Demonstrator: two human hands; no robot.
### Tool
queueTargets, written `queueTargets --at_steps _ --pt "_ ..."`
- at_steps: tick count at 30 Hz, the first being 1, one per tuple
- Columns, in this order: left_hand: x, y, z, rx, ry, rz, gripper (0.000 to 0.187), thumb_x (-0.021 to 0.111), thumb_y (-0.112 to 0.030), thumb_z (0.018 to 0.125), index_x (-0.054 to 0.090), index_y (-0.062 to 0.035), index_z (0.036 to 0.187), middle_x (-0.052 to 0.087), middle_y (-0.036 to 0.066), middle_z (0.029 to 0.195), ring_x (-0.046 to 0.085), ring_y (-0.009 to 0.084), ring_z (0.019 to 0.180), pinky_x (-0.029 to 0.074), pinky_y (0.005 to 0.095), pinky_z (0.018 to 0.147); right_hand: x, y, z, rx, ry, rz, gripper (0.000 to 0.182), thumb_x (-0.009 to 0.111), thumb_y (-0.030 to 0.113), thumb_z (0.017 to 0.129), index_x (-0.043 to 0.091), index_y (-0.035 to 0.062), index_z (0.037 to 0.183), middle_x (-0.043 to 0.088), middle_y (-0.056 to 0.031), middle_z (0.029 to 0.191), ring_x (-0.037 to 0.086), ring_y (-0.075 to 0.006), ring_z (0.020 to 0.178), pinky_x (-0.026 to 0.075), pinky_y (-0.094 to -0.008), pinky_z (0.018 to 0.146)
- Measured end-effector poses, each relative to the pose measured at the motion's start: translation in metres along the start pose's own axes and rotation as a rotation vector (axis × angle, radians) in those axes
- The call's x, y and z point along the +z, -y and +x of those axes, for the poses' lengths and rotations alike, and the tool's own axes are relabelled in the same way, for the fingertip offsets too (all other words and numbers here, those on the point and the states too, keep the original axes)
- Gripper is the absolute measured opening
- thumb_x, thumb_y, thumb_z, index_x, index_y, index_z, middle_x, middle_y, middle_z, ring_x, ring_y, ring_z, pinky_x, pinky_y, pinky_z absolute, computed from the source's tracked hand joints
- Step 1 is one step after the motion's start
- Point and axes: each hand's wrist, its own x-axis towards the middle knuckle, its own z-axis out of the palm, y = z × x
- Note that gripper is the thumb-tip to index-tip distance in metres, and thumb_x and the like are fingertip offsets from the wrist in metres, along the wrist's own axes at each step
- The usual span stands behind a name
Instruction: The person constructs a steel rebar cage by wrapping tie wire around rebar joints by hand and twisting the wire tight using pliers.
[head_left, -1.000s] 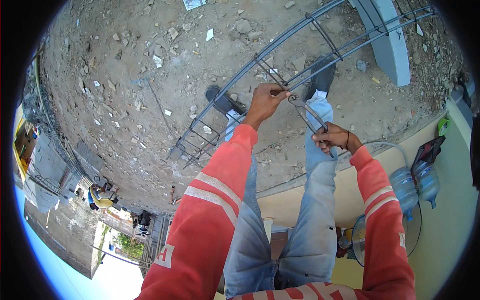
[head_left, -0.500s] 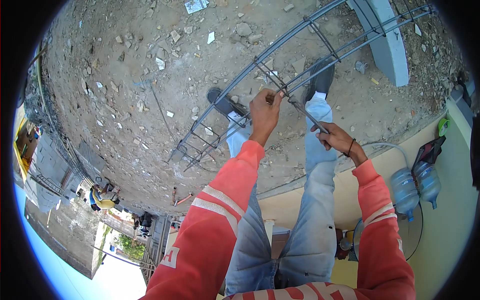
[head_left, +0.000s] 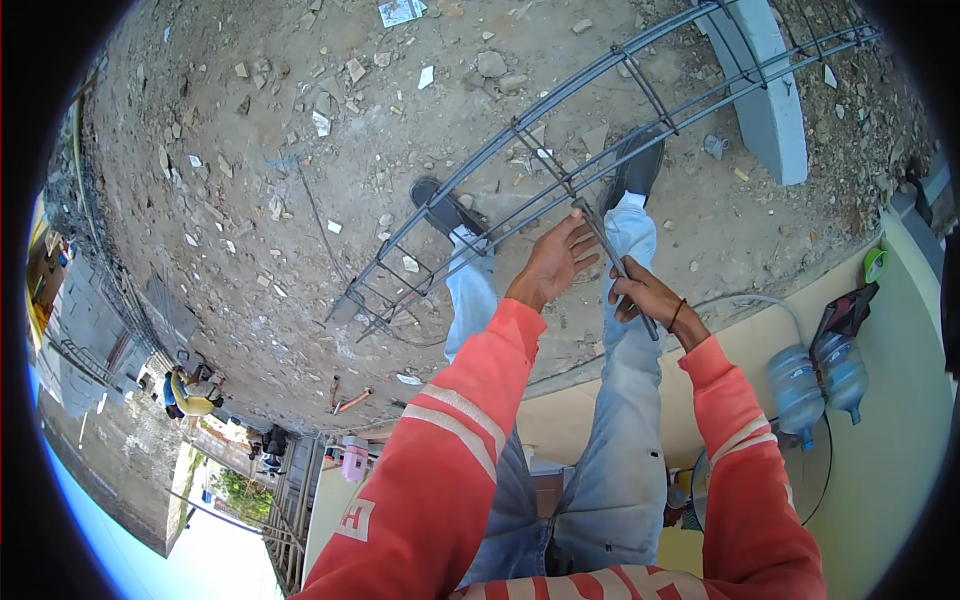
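The left hand (head_left: pixel 553 265) hangs with its grip spread wide, holding nothing, fingertips just below the rebar cage (head_left: pixel 560 150) that lies across the rubble ground (head_left: pixel 250 150). Right of it, the right hand (head_left: pixel 643 297) is clenched around pincers (head_left: pixel 612 252) whose tip touches the cage. Further right stand two water jugs (head_left: pixel 820 385).

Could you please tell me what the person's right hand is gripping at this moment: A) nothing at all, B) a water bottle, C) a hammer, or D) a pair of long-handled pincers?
D: the right hand is closed round the handles of the pincers, whose head meets the rebar cage, while the left hand is open beside it.
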Motion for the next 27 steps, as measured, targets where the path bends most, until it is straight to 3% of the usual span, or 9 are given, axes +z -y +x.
queueTargets --at_steps 1,2,5,7,9,13,20,23,27 --pt "0.004 0.004 0.005 0.022 -0.018 0.055 0.059 0.063 -0.038 0.095 0.041 -0.0115 0.143 0.050 0.010 0.137 0.040 0.0268 0.136 0.035 0.0449 0.108 0.006 -0.002 0.003 -0.203 -0.328 -0.717 0.028 0.061 0.023 0.093 0.051 0.0014 0.109 0.060 -0.0095 0.075 0.057 -0.0150 0.047 0.048 -0.0321 0.044" --pt "0.007 0.007 0.010 0.020 -0.018 0.053 0.059 0.063 -0.038 0.095 0.041 -0.0115 0.143 0.050 0.010 0.137 0.040 0.0268 0.136 0.035 0.0449 0.108 0.003 -0.004 0.000 -0.200 -0.327 -0.718 0.028 0.061 0.023 0.093 0.051 0.0014 0.109 0.060 -0.0095 0.075 0.057 -0.0150 0.047 0.048 -0.0321 0.044" --pt "0.012 0.012 0.026 0.206 -0.127 0.269 0.053 0.065 -0.035 0.094 0.047 -0.0125 0.138 0.051 0.007 0.136 0.039 0.0254 0.137 0.036 0.0428 0.107 0.000 0.056 -0.017 0.075 -0.183 -0.171 0.038 0.060 0.028 0.095 0.051 -0.0012 0.116 0.065 -0.0112 0.078 0.060 -0.0164 0.048 0.047 -0.0307 0.043" --pt "0.012 0.015 0.028 0.358 -0.083 0.196 0.049 0.066 -0.034 0.094 0.050 -0.0124 0.135 0.052 0.007 0.135 0.039 0.0252 0.138 0.038 0.0417 0.104 0.004 0.054 -0.019 0.092 -0.043 0.079 0.038 0.059 0.028 0.095 0.050 0.0007 0.120 0.057 -0.0035 0.071 0.050 -0.0118 0.041 0.042 -0.0267 0.039" --pt "0.013 0.014 0.025 0.355 0.003 0.081 0.047 0.065 -0.033 0.095 0.051 -0.0111 0.134 0.056 0.008 0.131 0.046 0.0255 0.132 0.040 0.0413 0.103 -0.003 0.040 -0.019 0.208 0.466 1.039 0.039 0.061 0.028 0.093 0.049 0.0044 0.122 0.046 0.0030 0.066 0.038 -0.0070 0.038 0.037 -0.0227 0.037" --pt "0.011 0.009 0.012 0.301 0.160 -0.071 0.039 0.060 -0.029 0.098 0.054 -0.0061 0.129 0.066 0.009 0.114 0.063 0.0248 0.108 0.048 0.0387 0.095 0.005 0.054 -0.020 0.158 0.604 1.350 0.038 0.050 0.017 0.091 0.046 0.0082 0.127 0.049 -0.0022 0.073 0.040 -0.0068 0.044 0.041 -0.0227 0.043" --pt "0.007 0.008 -0.022 0.116 0.049 0.482 0.031 0.049 -0.028 0.103 0.066 -0.0035 0.111 0.068 0.006 0.100 0.065 0.0164 0.088 0.053 0.0326 0.084 0.021 0.078 -0.052 0.157 0.118 0.258 0.062 0.040 0.006 0.084 0.033 -0.0009 0.145 0.061 -0.0084 0.092 0.058 -0.0146 0.070 0.052 -0.0300 0.068" --pt "0.028 0.004 -0.040 0.150 0.001 0.390 0.032 0.049 -0.028 0.103 0.067 -0.0025 0.108 0.067 0.004 0.095 0.062 0.0140 0.078 0.051 0.0302 0.074 0.022 0.075 -0.055 0.148 0.071 0.073 0.062 0.040 0.004 0.083 0.034 -0.0024 0.144 0.061 -0.0085 0.092 0.058 -0.0148 0.071 0.053 -0.0306 0.069" --pt "0.049 0.002 -0.047 0.460 -0.115 0.823 0.034 0.052 -0.030 0.101 0.065 0.0010 0.095 0.061 0.005 0.075 0.058 0.0155 0.066 0.044 0.0331 0.060 0.021 0.087 -0.058 0.119 0.072 0.238 0.061 0.042 0.006 0.084 0.035 -0.0017 0.145 0.061 -0.0093 0.095 0.059 -0.0150 0.076 0.054 -0.0318 0.074"
